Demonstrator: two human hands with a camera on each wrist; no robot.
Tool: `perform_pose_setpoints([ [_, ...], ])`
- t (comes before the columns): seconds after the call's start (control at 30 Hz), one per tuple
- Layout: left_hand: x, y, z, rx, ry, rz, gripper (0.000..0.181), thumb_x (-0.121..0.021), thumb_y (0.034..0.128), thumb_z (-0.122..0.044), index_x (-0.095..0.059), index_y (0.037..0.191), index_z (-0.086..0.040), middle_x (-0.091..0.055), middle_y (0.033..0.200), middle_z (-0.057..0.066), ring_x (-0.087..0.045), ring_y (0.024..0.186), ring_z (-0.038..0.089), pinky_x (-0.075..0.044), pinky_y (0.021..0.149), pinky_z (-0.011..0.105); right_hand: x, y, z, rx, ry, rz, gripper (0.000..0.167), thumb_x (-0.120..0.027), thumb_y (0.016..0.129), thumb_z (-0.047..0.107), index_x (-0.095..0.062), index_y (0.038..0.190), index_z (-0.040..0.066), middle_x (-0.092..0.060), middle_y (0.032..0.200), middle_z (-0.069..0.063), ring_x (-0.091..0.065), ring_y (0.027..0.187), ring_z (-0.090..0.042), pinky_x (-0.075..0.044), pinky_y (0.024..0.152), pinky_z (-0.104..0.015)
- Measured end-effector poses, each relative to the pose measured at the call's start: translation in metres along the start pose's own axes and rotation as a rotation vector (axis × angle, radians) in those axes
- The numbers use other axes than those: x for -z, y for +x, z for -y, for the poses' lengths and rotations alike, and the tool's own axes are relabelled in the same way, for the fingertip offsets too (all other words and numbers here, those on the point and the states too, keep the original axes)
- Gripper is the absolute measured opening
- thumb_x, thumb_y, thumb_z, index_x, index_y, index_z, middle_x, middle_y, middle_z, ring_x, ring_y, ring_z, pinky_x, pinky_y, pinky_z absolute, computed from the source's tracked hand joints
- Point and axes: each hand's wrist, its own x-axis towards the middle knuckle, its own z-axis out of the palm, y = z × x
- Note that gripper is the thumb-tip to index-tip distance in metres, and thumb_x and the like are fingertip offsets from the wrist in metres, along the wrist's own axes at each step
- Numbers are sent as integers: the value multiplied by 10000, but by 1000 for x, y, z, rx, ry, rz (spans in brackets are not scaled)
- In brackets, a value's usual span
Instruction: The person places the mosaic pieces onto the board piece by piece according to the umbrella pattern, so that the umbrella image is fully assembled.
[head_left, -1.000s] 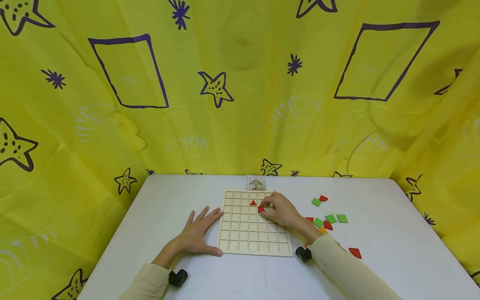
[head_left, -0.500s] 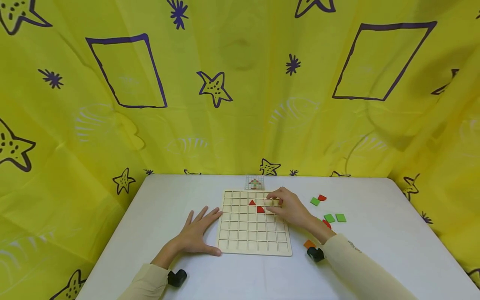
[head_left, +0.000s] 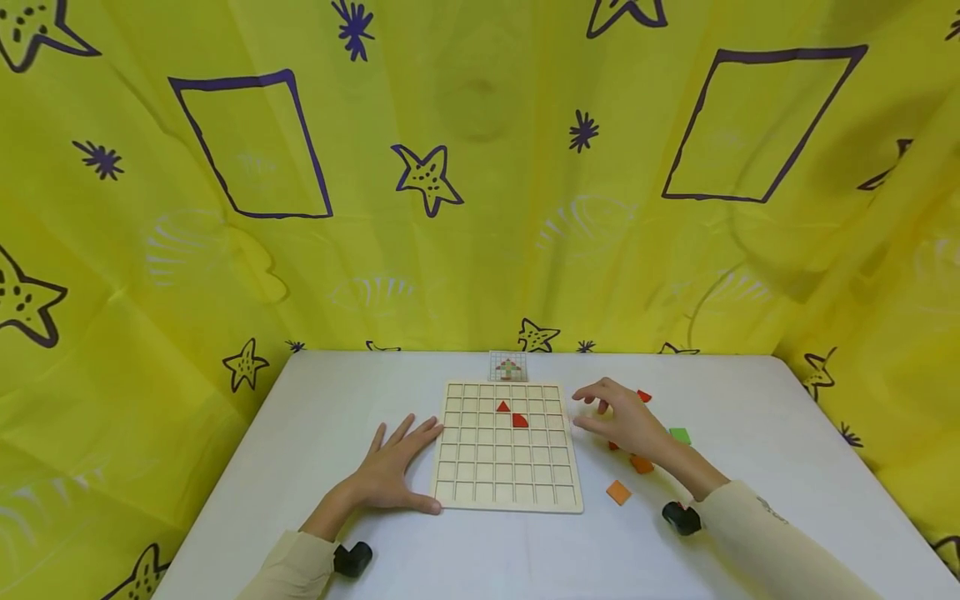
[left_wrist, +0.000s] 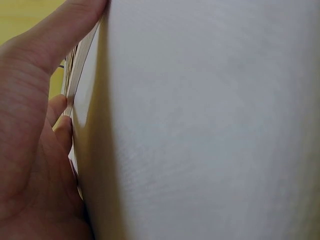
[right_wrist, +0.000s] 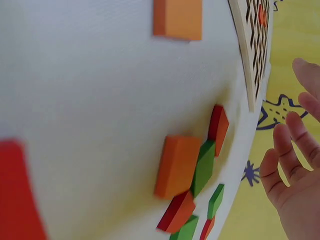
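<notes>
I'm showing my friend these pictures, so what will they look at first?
Probably the bright yellow, star-patterned cloth behind the white table. Next, perhaps two red pieces on the pale grid board, between the left hand and right hand. Loose coloured pieces lie near the right hand.

Soft, bright light fills the place, and the yellow curtain (head_left: 495, 267) glows beyond the hands, dimming high up past the right hand (head_left: 630, 422). From the left wrist, a brownish shadow hugs the left hand (left_wrist: 30, 150), and the white tabletop (left_wrist: 215, 125) beside it blurs. From the right wrist, a red piece (right_wrist: 17, 195) well away from the fingers is out of focus; nearer them, the board (right_wrist: 245, 55) looks stretched.
</notes>
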Motion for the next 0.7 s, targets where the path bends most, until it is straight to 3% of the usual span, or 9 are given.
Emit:
perform_pose_setpoints([
  [0.27, -2, -1, 1, -13, -9, -10, 1195, -851, 664, -694, -354, 1609, -158, -291, 1680, 84, -111, 1553, 443, 51, 1162, 741, 12, -21, -13, 49, -29, -50, 323, -869, 822, 120, -746, 1108, 33, -674, 968, -88, -557, 768, -197, -494, 646, -304],
  [0.53, 2, -2, -2, 3, 0, 16, 1195, -853, 676, -681, -338, 1617, -154, -271, 1688, 67, -85, 1563, 425, 55, 1172, 727, 19, -37, -21, -26, -55, -7, 364, -885, 816, 187, -733, 1119, 55, -674, 985, -51, -532, 782, -185, -465, 645, -258],
  [0.7, -3, 0, 5, -17, -6, -13, 1205, -844, 659, -710, -347, 1612, -163, -286, 1683, 71, -104, 1555, 437, 53, 1165, 736, 19, -44, -23, -69, -82, 22, 350, -884, 821, 218, -726, 1100, 77, -643, 937, -7, -502, 727, -167, -428, 625, -251],
])
